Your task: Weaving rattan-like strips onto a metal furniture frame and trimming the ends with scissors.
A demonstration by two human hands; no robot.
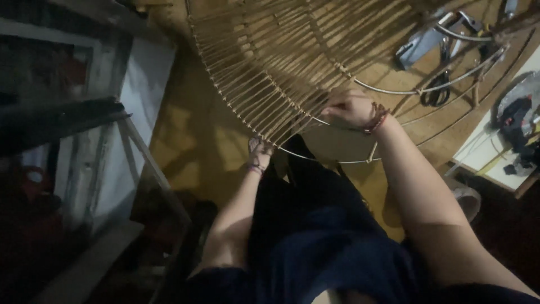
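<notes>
Clearly we are working on one round wire frame strung with tan cord strands, lying on the wooden floor ahead of our knees. Our left hand grips the rim at the weave's lower edge; our right hand pinches a strand over an inner ring. We judge the frame stiff and light, the cord soft, so holding the wire seems best. Scissors lie beyond.
</notes>
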